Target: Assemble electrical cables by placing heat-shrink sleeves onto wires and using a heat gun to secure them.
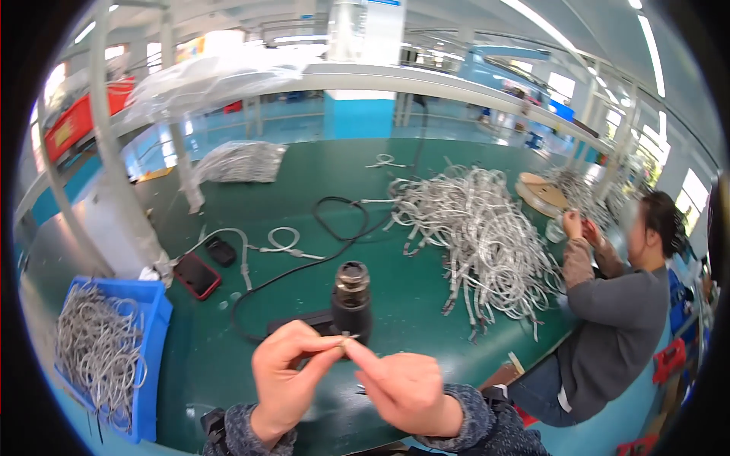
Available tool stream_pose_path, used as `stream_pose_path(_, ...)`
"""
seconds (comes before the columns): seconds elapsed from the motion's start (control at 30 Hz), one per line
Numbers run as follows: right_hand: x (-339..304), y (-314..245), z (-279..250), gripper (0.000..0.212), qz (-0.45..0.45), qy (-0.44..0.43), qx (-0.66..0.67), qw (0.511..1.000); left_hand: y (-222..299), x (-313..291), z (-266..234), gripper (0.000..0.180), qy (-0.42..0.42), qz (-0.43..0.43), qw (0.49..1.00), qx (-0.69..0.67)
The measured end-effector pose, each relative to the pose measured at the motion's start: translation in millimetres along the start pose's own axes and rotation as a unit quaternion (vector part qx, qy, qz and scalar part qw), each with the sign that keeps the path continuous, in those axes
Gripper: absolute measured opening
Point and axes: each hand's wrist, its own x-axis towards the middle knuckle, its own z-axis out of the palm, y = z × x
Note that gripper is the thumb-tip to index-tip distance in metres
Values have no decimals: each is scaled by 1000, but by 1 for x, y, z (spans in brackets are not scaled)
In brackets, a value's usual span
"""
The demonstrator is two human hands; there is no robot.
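Observation:
My left hand [287, 374] and my right hand [407, 389] meet fingertip to fingertip near the front of the green table. Both are closed in a pinch on something small and thin, mostly hidden by the fingers. Just beyond them stands a dark heat gun [351, 302], its metal nozzle pointing up. The pinched fingertips overlap its lower part in view. Below my right hand a short bit of wire end [361, 390] shows; I cannot tell whether it belongs to what I hold.
A large heap of grey-white cables [475, 243] covers the table's right side. At left stand a blue bin [157, 334] of cables, a phone [198, 275] and a dark mouse-like object [220, 251]. A black cord [293, 270] crosses the middle. A co-worker [623, 319] sits at right near a spool [541, 194].

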Motion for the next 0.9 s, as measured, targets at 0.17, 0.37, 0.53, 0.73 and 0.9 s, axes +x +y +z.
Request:
stream_pose_path(0.17,-5,4,4,49,-38,8,-92,995,-1,0,8,14,26,-15,999,-28)
stream_pose_path(0.37,-7,8,2,50,-39,30,-126,991,-5,2,14,6,24,-19,1000,2)
stream_pose_path(0.53,-10,14,7,46,-50,51,-71,995,-2,7,9,6,55,-17,998,-33)
stream_pose_path(0.73,-50,46,14,36,27,141,-25,989,-23,27,1,12,95,-47,990,-96)
stream_pose_path(0.9,-70,64,18,40,129,106,22,986,-38,40,-6,13,86,-61,987,-125)
